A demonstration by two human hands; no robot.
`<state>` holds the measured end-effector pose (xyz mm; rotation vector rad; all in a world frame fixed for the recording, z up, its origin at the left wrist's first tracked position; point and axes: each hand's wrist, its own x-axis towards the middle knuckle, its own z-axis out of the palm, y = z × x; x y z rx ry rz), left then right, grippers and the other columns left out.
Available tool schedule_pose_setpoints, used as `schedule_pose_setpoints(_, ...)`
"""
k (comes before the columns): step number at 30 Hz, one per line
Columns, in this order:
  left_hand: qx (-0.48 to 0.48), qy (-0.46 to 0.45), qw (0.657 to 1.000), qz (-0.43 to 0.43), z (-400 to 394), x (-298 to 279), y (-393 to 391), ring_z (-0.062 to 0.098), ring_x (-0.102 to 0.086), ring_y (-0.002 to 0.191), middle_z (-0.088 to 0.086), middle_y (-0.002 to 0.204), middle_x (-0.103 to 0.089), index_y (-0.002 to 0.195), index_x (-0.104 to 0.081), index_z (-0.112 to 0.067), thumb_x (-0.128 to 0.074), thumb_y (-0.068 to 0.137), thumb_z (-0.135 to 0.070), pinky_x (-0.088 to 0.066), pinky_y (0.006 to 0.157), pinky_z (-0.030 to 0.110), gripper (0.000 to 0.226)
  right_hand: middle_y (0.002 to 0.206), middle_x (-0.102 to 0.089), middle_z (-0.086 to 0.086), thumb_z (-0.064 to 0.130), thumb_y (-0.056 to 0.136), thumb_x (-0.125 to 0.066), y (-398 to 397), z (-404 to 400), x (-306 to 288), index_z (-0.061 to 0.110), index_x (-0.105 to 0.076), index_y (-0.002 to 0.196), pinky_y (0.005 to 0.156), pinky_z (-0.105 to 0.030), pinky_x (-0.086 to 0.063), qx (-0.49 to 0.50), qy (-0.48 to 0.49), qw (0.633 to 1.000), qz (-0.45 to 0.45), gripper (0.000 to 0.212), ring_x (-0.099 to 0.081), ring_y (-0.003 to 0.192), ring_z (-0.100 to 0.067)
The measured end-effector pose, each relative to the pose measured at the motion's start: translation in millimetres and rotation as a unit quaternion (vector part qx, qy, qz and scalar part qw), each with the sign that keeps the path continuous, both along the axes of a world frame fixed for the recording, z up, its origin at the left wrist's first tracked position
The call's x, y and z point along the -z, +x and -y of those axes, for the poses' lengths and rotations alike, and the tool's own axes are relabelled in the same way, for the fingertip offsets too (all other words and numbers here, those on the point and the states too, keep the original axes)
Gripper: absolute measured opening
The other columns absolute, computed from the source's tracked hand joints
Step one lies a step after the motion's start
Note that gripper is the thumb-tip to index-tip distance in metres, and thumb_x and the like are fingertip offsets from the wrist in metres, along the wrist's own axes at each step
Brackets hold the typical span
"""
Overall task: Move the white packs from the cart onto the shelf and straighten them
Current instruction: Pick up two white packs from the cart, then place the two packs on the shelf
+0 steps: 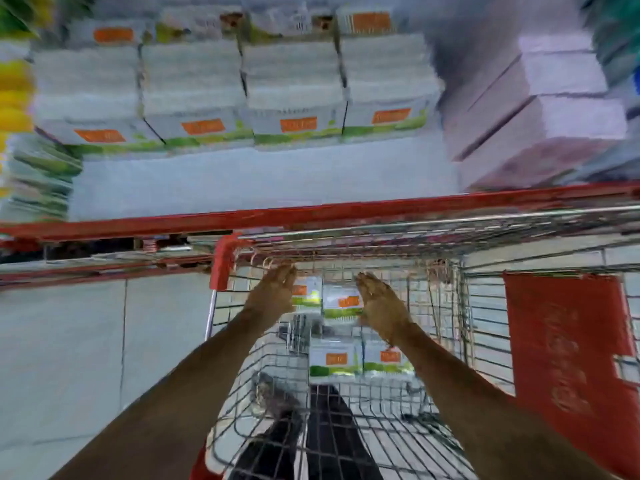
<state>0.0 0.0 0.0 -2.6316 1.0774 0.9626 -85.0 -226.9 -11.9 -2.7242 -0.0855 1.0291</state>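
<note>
The big shelf (263,181) is up ahead of me, with a red edge along its front. White packs with orange labels (294,95) already sit on it in a row, side by side, and there is bare shelf in front of them. To the right of that row are some pale pink boxes (540,109).

Below the shelf is my wire cart (446,306). It is close to the shelf, with its far end under the red edge.

Inside the cart are more white packs. Two stand at the far end (337,301), and two more (360,362) sit nearer to me.

My two hands reach down into the cart, and I think they are going for the far two. My left hand (273,294) is on the left side of them and my right hand (379,303) is on the right side. The packs lie right between my palms. Both hands look about as near.

Each grip is spread wide, with flat fingers, holding nothing. I cannot tell if my palms touch the packs yet, because the picture is blurry.

I think I need to press in from both sides, then lift the packs up and forward to the bare part of the shelf.
</note>
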Motion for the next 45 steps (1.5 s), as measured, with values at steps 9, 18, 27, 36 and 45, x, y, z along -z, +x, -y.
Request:
schedule_pose_setpoints(9,-0.140,-0.018,0.989,-0.051,20,13,11,0.029,-0.044,0.122,0.015,0.131,-0.050,0.127,-0.038,-0.004,-0.085,0.062,-0.026,-0.039,0.104,0.035,0.082,0.156,-0.021,-0.014,0.030,0.069,-0.081,8,2,14,0.004,-0.022,0.145,0.119,-0.035,-0.019,0.065,0.074,0.995,-0.006,0.100,-0.014,0.146,-0.024)
schedule_pose_setpoints(18,-0.162,-0.050,0.985,-0.039,8,-15,-23,0.024,-0.051,0.118,0.010,0.131,-0.052,0.137,-0.036,-0.011,-0.064,0.085,-0.016,-0.047,0.095,0.031,0.060,0.128,-0.058,-0.009,0.028,0.075,-0.075,-17,-3,-10,0.014,-0.043,0.139,0.085,-0.037,-0.055,0.021,0.018,0.995,0.101,0.072,-0.058,0.116,-0.025)
schedule_pose_setpoints(27,-0.146,-0.165,0.974,0.040,-19,-96,-40,0.021,-0.069,0.088,0.004,0.100,-0.072,0.113,-0.067,-0.012,-0.093,0.042,-0.014,-0.061,0.065,0.027,0.076,0.107,-0.073,0.000,0.024,0.048,-0.092,-42,-14,-105,0.016,-0.068,0.113,0.053,-0.027,-0.062,0.038,0.028,0.970,0.237,0.070,-0.073,0.086,-0.013)
schedule_pose_setpoints(36,-0.147,-0.312,0.933,0.108,-48,-207,-18,0.026,-0.053,0.121,0.008,0.127,-0.060,0.128,-0.056,-0.011,-0.077,0.069,-0.003,-0.052,0.094,0.035,0.063,0.113,-0.071,0.001,0.026,0.064,-0.083,-29,-32,-223,0.016,-0.066,0.116,0.068,-0.026,-0.061,0.080,0.038,0.923,0.373,0.056,-0.069,0.097,-0.016)
schedule_pose_setpoints(45,-0.199,-0.346,0.898,0.184,-105,-279,35,0.022,-0.041,0.131,0.006,0.140,-0.049,0.139,-0.043,-0.014,-0.067,0.083,-0.007,-0.038,0.106,0.030,0.061,0.116,-0.069,-0.002,0.011,0.066,-0.084,40,-85,-289,0.014,-0.064,0.120,0.092,-0.023,-0.048,0.059,0.072,0.881,0.463,0.058,-0.064,0.106,-0.018)
